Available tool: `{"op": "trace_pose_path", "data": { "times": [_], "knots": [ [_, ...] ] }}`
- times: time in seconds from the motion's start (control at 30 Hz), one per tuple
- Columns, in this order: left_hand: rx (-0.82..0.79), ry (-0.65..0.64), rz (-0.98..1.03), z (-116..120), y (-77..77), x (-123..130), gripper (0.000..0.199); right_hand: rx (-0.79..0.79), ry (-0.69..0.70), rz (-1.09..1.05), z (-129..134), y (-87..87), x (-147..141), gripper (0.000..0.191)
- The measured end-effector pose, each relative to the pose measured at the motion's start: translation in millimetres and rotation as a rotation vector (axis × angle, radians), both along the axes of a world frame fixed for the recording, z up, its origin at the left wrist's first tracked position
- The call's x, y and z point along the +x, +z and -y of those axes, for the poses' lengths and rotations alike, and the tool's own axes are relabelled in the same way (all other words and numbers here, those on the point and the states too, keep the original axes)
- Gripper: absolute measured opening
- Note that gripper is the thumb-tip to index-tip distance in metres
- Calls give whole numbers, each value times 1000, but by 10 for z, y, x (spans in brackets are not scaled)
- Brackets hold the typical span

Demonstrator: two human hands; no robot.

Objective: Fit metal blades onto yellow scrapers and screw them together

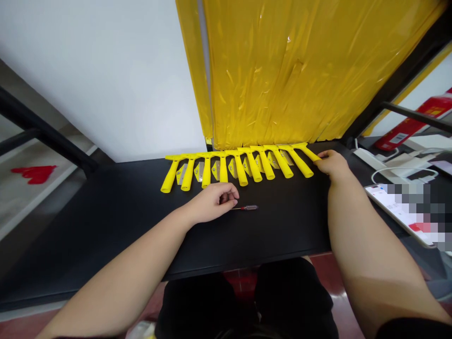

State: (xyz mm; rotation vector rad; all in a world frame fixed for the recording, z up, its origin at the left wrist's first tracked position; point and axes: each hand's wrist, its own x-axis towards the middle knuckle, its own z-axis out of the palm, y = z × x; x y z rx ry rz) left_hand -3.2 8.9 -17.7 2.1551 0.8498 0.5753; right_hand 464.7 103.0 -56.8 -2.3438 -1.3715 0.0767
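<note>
Several yellow scraper-like tools (240,170) with tube handles and metal plates lie side by side in a row on the black tabletop (282,226). My right hand (331,164) grips the handle end of the rightmost yellow tool (309,151). In front of the row, my left hand (219,200) rests near the table surface with its fingers curled; whether anything is inside them is hidden. A small screwdriver (250,207) with a clear handle lies beside it, its thin shaft reaching toward my left fingertips.
Yellow plastic sheeting (275,70) and a white panel (106,70) stand behind the table. On the right are a phone (395,209), white power strips with cables (377,162) and a red package (413,125). Black metal frame bars flank both sides.
</note>
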Motion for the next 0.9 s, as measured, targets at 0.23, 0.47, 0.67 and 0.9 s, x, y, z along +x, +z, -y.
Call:
{"op": "trace_pose_path", "data": {
  "times": [0.23, 0.47, 0.67, 0.9],
  "knots": [
    [6, 9, 2, 1, 19, 2, 9, -93, -112, -124, -16, 19, -77, 31],
    [6, 2, -9, -5, 1, -2, 9, -30, -121, -122, 22, 72, -109, 36],
    [0, 3, -4, -8, -13, -4, 10, 199, 210, -8, 118, 249, -691, 28],
    [-9, 0, -1, -6, -25, -10, 10, -103, 279, 169, 107, 252, -1254, 51]
  ]
}}
